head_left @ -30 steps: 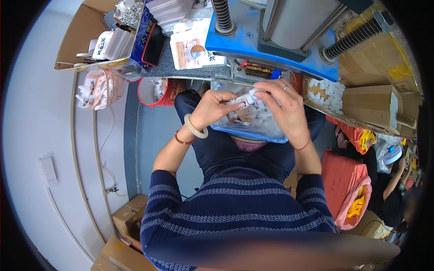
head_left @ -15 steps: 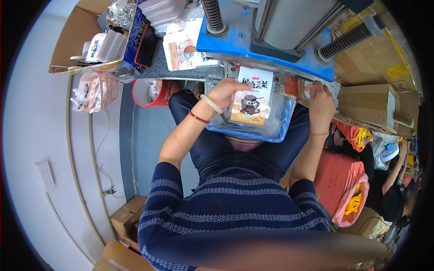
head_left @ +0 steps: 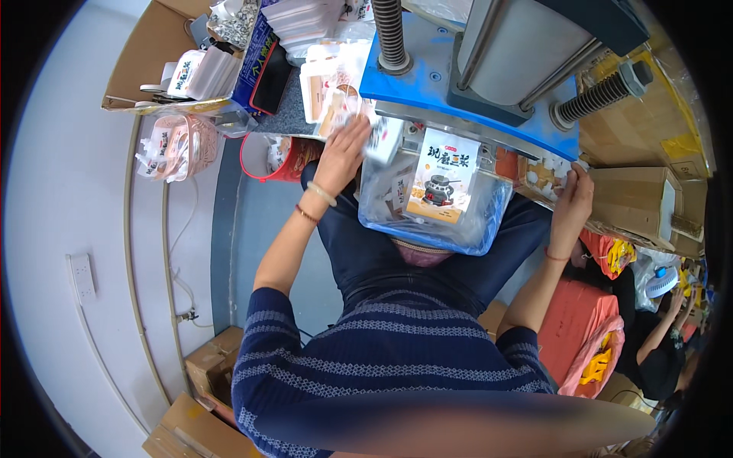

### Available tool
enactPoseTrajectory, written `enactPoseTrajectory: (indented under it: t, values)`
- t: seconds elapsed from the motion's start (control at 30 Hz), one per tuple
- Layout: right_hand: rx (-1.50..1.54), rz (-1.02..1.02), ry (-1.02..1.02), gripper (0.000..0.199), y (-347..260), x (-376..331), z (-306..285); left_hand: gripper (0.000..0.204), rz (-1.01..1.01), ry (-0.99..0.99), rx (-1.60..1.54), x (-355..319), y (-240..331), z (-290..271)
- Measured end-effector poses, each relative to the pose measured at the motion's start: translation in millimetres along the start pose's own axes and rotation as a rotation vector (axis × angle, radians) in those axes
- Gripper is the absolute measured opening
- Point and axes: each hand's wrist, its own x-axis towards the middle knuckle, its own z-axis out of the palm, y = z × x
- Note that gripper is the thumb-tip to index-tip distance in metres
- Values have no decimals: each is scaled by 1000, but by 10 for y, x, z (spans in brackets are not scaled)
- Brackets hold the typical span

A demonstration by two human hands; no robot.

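Note:
My left hand (head_left: 345, 149) is smeared by motion at the front of a stack of printed packaging bags (head_left: 319, 84), its fingers pointing up and away from me. Beside its fingertips is a blurred white printed piece (head_left: 385, 139); whether the hand grips it is unclear. In front of the press (head_left: 473, 76), a white printed bag (head_left: 444, 172) with a picture of a stone mill lies partly over the plastic-lined blue tray (head_left: 479, 246) on my lap. My right hand (head_left: 574, 202), fingers loosely bent and thumb apart, hovers beside a box of white scraps (head_left: 544, 174) and seems to hold nothing.
A red bucket (head_left: 267, 156) and a pink basket of clear bags (head_left: 187, 145) stand at left. An open carton (head_left: 145, 76) holds stacked packs. Cardboard boxes (head_left: 630, 195) and a red sack (head_left: 569, 324) crowd my right, where another person (head_left: 660, 343) works.
My left hand let go of the mill-picture bag and moved left to the stack. My right hand moved outward and down, its pinch loosening. The view shifted slightly.

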Motion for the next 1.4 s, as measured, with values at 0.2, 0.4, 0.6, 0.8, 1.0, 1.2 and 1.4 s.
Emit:
enactPoseTrajectory:
  t: [0.2, 0.4, 0.6, 0.8, 1.0, 1.2, 1.4]
  values:
    - [427, -91, -470, 18, -863, -428, 20, 24, -430, 36, -449, -8, 475, -475]
    - [796, 16, -610, 20, -1461, -514, 176, 20, -609, -91, -979, 81, 897, -748]
    - [767, -148, -514, 20, -1591, -261, 139, 15, -570, -213, -1090, 209, 1073, -656]
    - [383, -269, -909, 24, -1312, -97, 143, 25, -661, -802, -1456, 167, 898, -410]
    - [-91, -282, -388, 30, -816, -127, 226, 25, -1020, -594, -1897, 444, 1032, -62]
    - [-238, -120, -449, 17, 30, 40, 318, 22, -985, -388, -1903, 502, 1006, 232]
    - [-137, -53, -582, 18, 139, 120, 255, 29, -594, 54, -814, 551, 567, -152]
